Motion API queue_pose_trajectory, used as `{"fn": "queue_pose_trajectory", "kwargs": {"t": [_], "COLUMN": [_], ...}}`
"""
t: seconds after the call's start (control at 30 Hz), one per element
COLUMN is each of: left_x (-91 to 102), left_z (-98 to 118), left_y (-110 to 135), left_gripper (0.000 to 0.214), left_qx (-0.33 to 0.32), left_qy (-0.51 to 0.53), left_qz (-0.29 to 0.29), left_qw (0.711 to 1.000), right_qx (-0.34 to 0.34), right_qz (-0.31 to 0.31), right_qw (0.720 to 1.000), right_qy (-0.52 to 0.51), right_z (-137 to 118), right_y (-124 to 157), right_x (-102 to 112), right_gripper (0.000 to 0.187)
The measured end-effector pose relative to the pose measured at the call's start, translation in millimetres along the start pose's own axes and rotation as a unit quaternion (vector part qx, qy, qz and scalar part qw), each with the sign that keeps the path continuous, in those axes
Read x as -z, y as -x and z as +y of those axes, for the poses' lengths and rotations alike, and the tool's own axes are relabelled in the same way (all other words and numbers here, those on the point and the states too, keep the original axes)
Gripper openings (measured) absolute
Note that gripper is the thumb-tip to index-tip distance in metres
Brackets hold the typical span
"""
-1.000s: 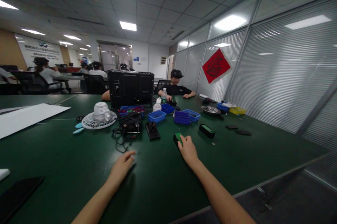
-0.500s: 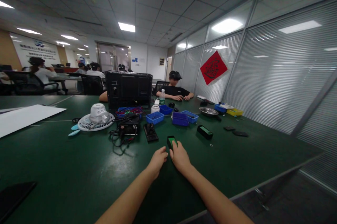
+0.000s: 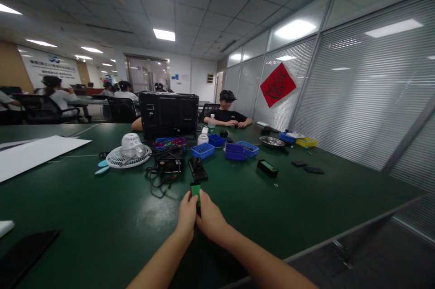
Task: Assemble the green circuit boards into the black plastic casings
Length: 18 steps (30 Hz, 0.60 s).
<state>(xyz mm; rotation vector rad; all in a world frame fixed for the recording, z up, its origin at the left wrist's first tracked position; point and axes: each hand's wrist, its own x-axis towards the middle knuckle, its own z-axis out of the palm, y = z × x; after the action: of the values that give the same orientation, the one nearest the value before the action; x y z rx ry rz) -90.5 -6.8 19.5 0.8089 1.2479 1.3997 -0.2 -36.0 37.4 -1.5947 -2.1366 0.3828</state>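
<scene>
Between my two hands is a small black case with a green board in it [image 3: 195, 189], its lower part hidden by my fingers. My left hand [image 3: 187, 211] is closed on its left side. My right hand [image 3: 210, 217] grips it from the right, the thumb lying on the green face. Just beyond the case lies a black device with a round knob-like top [image 3: 197, 169]. Farther right, a similar black case with a green inside [image 3: 268, 168] rests on the green table [image 3: 251, 216]. A small pale ring [image 3: 276, 185] lies near that second case.
A black casing [image 3: 170, 116] stands at the back, with a white fan [image 3: 131, 151] and a cabled black box [image 3: 170, 162] before it. Blue bins [image 3: 203, 150], a metal bowl [image 3: 272, 142] and flat black pieces [image 3: 313, 170] lie rightward. A person [image 3: 227, 114] sits opposite.
My right hand has carried the black case leftward and a little nearer. My left hand has come in and closed on its left side. The view has shifted slightly.
</scene>
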Motion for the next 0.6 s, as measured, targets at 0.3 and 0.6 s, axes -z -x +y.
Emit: {"fn": "queue_pose_trajectory", "kwargs": {"t": [0.3,0.6], "left_x": [51.1,85.7], "left_z": [32,43], "left_y": [2,-7], "left_gripper": [0.023,0.013], "left_qx": [0.005,-0.021], "left_qy": [0.046,0.038], "left_qz": [0.102,0.139], "left_qw": [0.994,0.989], "right_qx": [0.063,0.1], "right_qz": [-0.029,-0.056], "right_qw": [0.995,0.986], "right_qy": [-0.077,-0.121], "right_z": [-42,-68], "right_y": [-8,-17], "right_x": [-25,-48], "right_gripper": [0.072,0.084]}}
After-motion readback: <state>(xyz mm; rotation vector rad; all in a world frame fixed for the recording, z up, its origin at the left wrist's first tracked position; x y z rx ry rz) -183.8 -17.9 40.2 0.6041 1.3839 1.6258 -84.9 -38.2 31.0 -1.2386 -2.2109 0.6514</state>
